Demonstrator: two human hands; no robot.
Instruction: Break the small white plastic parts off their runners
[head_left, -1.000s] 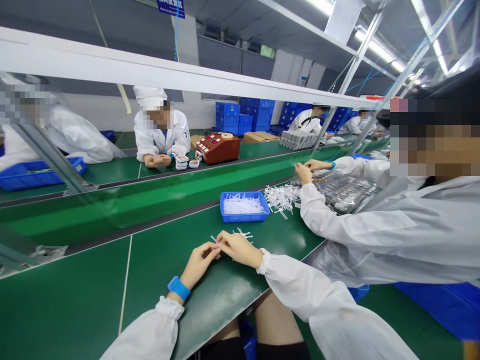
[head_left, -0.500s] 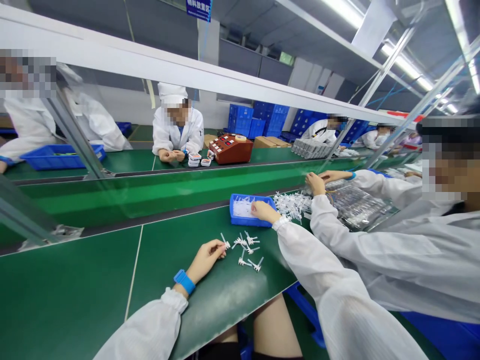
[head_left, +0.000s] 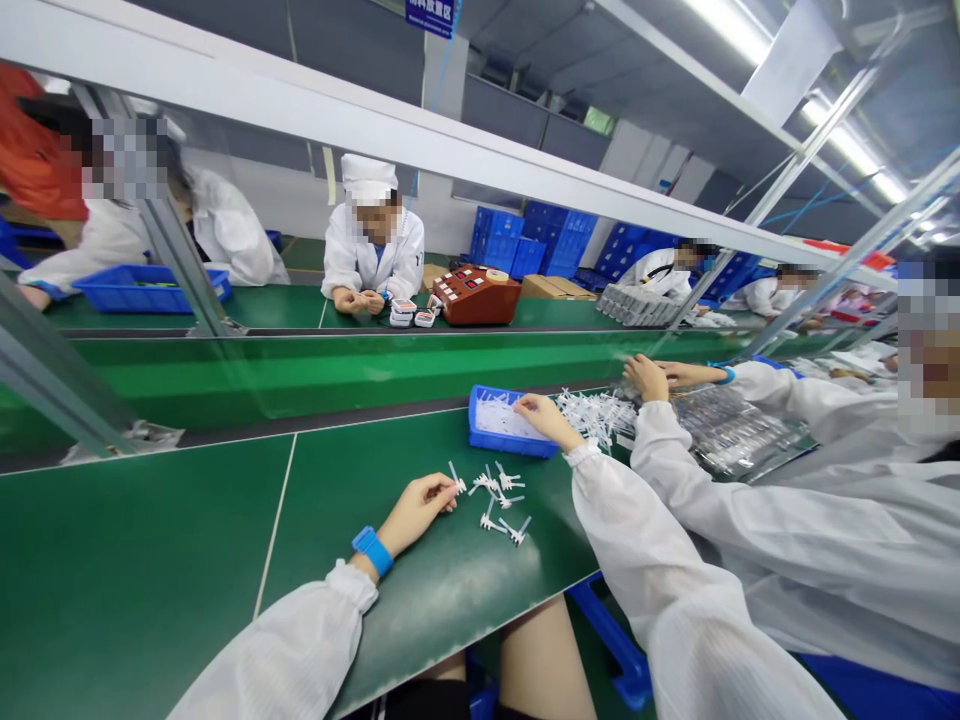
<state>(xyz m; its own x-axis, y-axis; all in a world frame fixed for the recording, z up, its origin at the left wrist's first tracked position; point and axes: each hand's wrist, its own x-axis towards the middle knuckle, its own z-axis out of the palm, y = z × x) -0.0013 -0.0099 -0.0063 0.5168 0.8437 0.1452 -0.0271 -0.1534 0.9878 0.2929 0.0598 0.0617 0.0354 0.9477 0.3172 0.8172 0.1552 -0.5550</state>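
Note:
My left hand (head_left: 420, 510), with a blue band at the wrist, pinches a small white plastic fitting with a thin tube (head_left: 460, 485) just above the green table. Close to its fingertips lie several similar white fittings (head_left: 504, 500) in a loose group. My right hand (head_left: 549, 418) reaches over a blue tray (head_left: 517, 443) filled with thin translucent white tubes (head_left: 499, 412). Its thumb and fingers are pressed together at the tubes; what they hold, if anything, is too small to make out.
A pile of white fittings (head_left: 596, 412) lies right of the tray. Beyond it, a co-worker's hands (head_left: 651, 378) work beside bagged metallic-looking parts (head_left: 735, 425). A metal post (head_left: 176, 240) stands at the left. Across the green channel sit a red-brown device (head_left: 478, 296) and another person.
The view has shifted a little, moving the scene to the right. My right hand has risen slightly over the tray. My left hand still holds the white fitting in the same place.

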